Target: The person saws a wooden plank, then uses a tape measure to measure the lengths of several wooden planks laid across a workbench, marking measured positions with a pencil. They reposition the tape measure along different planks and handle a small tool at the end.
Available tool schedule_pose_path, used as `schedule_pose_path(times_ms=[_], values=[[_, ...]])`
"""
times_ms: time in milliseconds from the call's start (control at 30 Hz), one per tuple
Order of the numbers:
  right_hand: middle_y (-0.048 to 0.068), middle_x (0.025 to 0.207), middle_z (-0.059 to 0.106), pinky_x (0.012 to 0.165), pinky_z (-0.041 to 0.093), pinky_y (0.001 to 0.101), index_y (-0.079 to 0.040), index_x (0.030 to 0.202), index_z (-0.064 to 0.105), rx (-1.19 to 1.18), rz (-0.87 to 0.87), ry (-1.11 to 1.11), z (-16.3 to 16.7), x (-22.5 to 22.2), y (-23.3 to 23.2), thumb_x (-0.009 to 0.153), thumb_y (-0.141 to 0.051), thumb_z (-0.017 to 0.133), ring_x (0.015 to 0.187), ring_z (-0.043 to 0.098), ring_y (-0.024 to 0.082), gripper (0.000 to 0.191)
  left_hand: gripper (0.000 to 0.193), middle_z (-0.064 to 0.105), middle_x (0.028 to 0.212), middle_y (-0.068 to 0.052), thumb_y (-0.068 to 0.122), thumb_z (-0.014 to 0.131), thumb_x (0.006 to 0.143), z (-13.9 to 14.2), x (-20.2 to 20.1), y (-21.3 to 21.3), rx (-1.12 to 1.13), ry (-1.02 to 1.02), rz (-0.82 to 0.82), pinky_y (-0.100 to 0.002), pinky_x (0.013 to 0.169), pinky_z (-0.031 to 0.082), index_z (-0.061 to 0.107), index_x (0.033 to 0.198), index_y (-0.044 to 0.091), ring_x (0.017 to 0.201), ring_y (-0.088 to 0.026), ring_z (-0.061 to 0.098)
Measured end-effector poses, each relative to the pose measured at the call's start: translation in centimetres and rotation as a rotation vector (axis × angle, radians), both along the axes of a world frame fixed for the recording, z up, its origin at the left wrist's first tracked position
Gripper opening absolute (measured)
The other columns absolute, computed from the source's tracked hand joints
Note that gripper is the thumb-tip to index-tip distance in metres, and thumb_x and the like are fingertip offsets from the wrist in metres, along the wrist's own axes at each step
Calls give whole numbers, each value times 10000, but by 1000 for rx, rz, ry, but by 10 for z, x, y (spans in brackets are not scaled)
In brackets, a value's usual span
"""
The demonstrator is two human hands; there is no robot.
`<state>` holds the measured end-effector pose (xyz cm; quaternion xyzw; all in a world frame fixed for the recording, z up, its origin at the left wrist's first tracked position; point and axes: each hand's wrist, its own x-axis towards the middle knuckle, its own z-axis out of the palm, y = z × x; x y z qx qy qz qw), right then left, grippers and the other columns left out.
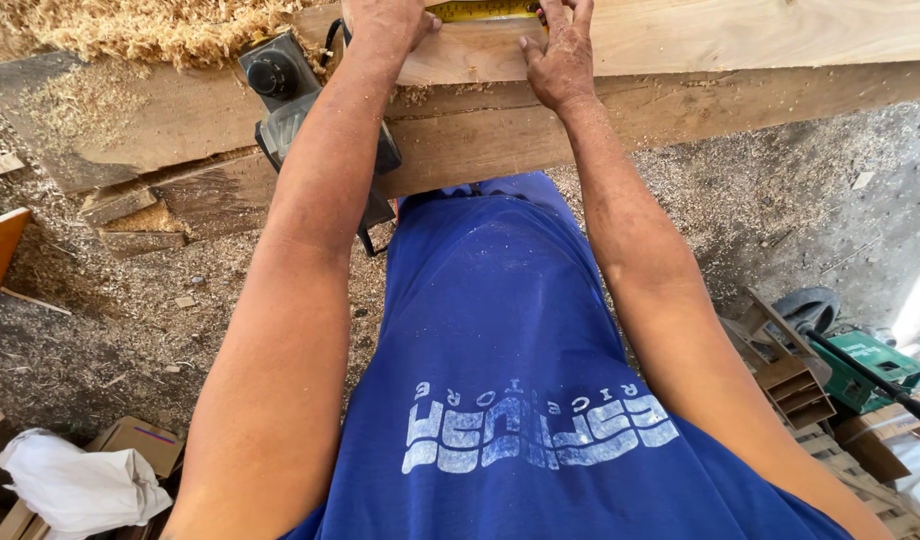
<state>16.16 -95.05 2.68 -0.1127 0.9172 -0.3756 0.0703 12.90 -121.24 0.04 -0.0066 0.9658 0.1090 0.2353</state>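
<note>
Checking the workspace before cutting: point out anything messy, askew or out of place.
Wood shavings are heaped on the timber and strewn over the floor. A power tool sits at the beam's edge, partly under the left arm. Both hands press a yellow tape measure onto the plank.

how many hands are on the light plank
2: the left hand grips the plank by the yellow tape measure; the right hand lies flat just beside it. Both are partly cut off.
</note>
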Motion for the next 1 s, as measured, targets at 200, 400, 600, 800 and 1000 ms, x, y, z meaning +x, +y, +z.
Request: schedule_pose_path(times_ms=[200,400,600,800,1000], values=[[163,1364,463,1075,566,383,-52,1529,408,-21,-138,115,-8,2,6,971,-70,784,1251,612,317,673,752,739,871,-171,749,746,839,9,-7,-8,99,-52,-62,-477,696,564,739,1022,20,838,-342,715],[155,1269,541,909,621,338,-53,1516,429,-53,-126,55,-11,-1,1,1012,-105,736,1174,632,245,593,691,743,832,-174,698,697,925,-1,6,-3,97,-65,-2,-474,718,566,746,1000,13,788,-327,719],[100,1153,670,864,648,319,-84,1305,666,-73,24,-43,-11,0,-20,1018,-111,701,1041,702,187,291,681,742,901,-172,679,774,841,-5,12,-9,164,-21,37,-472,774,553,756,971,11,869,-336,710],[82,1026,743,737,582,300,-88,1232,700,-83,172,-330,6,12,-44,934,-232,774,809,663,151,339,765,722,912,-255,685,863,745,3,26,-4,368,169,209,-482,790,551,744,863,-61,924,-394,700],[65,1043,756,752,560,277,-59,1268,681,-183,278,-495,3,21,-50,880,-281,815,813,651,94,467,766,733,972,-277,708,706,869,9,50,30,501,-117,622,-442,887,552,756,902,-56,983,-366,726]])
